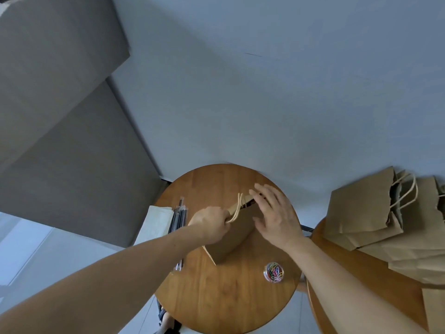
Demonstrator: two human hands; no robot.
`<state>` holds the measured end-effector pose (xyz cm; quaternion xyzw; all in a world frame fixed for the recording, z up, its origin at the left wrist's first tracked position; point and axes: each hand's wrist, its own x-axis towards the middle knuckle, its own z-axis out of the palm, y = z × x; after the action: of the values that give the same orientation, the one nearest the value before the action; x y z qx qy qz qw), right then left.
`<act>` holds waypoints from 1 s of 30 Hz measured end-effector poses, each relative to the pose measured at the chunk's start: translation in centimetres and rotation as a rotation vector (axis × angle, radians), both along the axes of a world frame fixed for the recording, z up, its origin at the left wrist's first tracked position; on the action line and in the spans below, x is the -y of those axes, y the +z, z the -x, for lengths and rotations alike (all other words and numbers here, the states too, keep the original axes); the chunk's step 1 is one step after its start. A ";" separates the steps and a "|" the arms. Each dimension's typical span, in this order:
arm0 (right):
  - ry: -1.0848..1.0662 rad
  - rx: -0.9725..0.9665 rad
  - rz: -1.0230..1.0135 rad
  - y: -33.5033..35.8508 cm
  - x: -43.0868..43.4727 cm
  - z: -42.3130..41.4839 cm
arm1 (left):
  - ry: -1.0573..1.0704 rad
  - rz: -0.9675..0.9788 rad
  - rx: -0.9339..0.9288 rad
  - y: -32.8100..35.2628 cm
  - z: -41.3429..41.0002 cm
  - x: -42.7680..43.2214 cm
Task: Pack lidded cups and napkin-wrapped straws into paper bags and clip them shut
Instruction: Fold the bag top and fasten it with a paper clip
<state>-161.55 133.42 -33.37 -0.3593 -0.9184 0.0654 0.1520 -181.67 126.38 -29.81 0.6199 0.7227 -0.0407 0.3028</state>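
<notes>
Right, L to R: napkins (156, 222) & wrapped straws (179, 218) lie at the worktop's (216, 297) left edge. Our left hand (212, 224) is clenched round the twine handles (237, 208) of the paper bag (231, 242), which sits mid-worktop, mouth pointing away from us; contents hidden. We judge it light, thin, crease-prone & easy to tip, so take it by the handles or top rim, not the walls. Our right hand (277, 213) is released, fingers spread over the bag mouth; can't tell if it touches. The clip tub (273, 272) sits near, front right. The round wood worktop looks smooth, prob. slippy. A second worktop (361, 273) at right carries spare bags (385, 225). Behind are a pale wall (265, 92) and, at left, a grey panel (60, 141).
</notes>
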 end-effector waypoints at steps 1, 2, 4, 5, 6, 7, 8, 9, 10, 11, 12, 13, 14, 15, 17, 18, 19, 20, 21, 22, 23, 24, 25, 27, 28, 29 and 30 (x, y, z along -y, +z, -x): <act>0.022 0.028 -0.042 0.4 -0.9 0.2 | -0.050 0.001 -0.031 0.2 0.4 -0.4; 0.041 0.056 -0.059 0.8 -1.7 0.4 | -0.094 0.007 -0.058 0.6 0.8 -0.8; 0.099 0.101 -0.047 1.1 -2.6 0.8 | -0.150 0.014 -0.066 1.2 1.4 -1.7; 0.123 0.123 -0.014 1.2 -2.7 0.9 | -0.164 0.011 -0.056 1.4 1.7 -2.0; 0.131 0.137 0.044 1.3 -2.6 1.0 | -0.167 0.009 -0.046 1.4 1.9 -2.2; 0.122 0.127 0.107 1.2 -2.4 1.0 | -0.168 -0.005 -0.026 1.4 2.0 -2.3; 0.098 0.101 0.152 1.1 -2.2 0.9 | -0.137 -0.027 0.010 1.3 2.0 -2.3; 0.067 0.079 0.177 1.0 -2.0 0.8 | -0.090 -0.063 0.061 0.9 2.0 -2.2; 0.031 0.073 0.195 0.8 -1.7 0.6 | -0.020 -0.101 0.110 0.5 1.9 -2.1; 0.005 0.071 0.213 0.5 -1.4 0.6 | 0.045 -0.138 0.148 0.1 1.7 -1.8; -0.004 0.069 0.231 0.4 -1.1 0.5 | 0.088 -0.159 0.160 -0.4 1.6 -1.6; -0.001 0.061 0.251 0.3 -0.9 0.4 | 0.107 -0.177 0.162 -0.9 1.4 -1.4; 0.007 0.035 0.279 0.2 -0.8 0.2 | 0.115 -0.185 0.160 -1.2 1.3 -1.2; 0.006 -0.015 0.307 0.2 -0.7 0.0 | 0.121 -0.194 0.162 -1.5 1.3 -1.1; -0.082 -0.158 0.326 0.1 -0.8 -0.8 | 0.127 -0.194 0.179 -2.0 1.5 -1.1; -0.181 -0.241 0.322 -0.1 -0.7 -1.5 | 0.129 -0.194 0.191 -2.0 1.6 -1.2; -0.306 -0.317 0.319 -0.5 -0.6 -2.4 | 0.135 -0.202 0.204 -2.1 1.7 -1.4; -0.429 -0.363 0.326 -1.1 -0.4 -3.3 | 0.151 -0.208 0.215 -2.1 1.8 -1.5; -0.521 -0.354 0.338 -1.9 -0.1 -4.4 | 0.166 -0.215 0.224 -2.1 2.0 -1.7; -0.570 -0.286 0.363 -3.0 0.4 -5.4 | 0.179 -0.217 0.227 -2.2 2.0 -1.8; -0.580 -0.169 0.412 -4.3 1.1 -6.4 | 0.185 -0.223 0.223 -2.2 1.9 -1.8; -0.564 -0.027 0.488 -5.8 2.0 -7.1 | 0.185 -0.230 0.218 -2.3 1.8 -1.8; -0.536 0.111 0.569 -7.2 3.0 -7.8 | 0.180 -0.243 0.216 -2.5 1.6 -1.8; -0.505 0.310 0.688 -9.8 4.7 -8.8 | 0.168 -0.278 0.226 -2.8 1.3 -1.7; -0.505 0.371 0.718 -10.9 5.2 -9.2 | 0.165 -0.297 0.231 -2.9 1.2 -1.7; -0.508 0.421 0.729 -11.8 5.7 -9.5 | 0.165 -0.315 0.230 -2.9 1.1 -1.7; -0.511 0.462 0.723 -12.4 5.9 -9.5 | 0.166 -0.327 0.226 -2.9 1.1 -1.7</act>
<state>-152.00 127.49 -45.73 -0.6077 -0.7292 0.2589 -0.1788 -182.74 128.07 -32.69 0.5996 0.7298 0.1719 0.2798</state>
